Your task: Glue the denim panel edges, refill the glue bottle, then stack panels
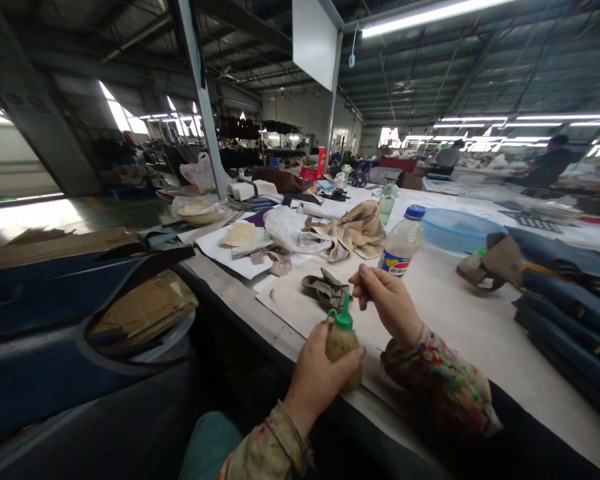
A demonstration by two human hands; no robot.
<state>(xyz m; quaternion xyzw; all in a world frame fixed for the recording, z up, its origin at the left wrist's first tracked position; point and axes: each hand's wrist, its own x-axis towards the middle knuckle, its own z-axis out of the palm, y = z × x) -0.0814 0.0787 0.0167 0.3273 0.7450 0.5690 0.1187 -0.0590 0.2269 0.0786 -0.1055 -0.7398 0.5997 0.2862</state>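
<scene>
My left hand (pixel 315 373) is wrapped round a small squeeze bottle (pixel 341 343) with a green nozzle cap, upright at the table's front edge. Its contents look yellowish-brown. Just right of the nozzle, my right hand (pixel 387 297) is raised with thumb and fingers pinched together; whatever may be between the fingertips is too small to make out. Behind the nozzle lies a small heap of dark grey scraps (pixel 325 288). A plastic drink bottle (pixel 401 243) with a blue cap stands beyond my right hand.
Behind are a crumpled tan cloth (pixel 357 230), a clear plastic bag (pixel 293 230) and a blue basin (pixel 455 230). Folded dark blue pieces (pixel 570 320) are stacked at right. At left, more blue material (pixel 45 353) lies beside folded cardboard (pixel 147 308). A metal post (pixel 203 100) rises behind the table.
</scene>
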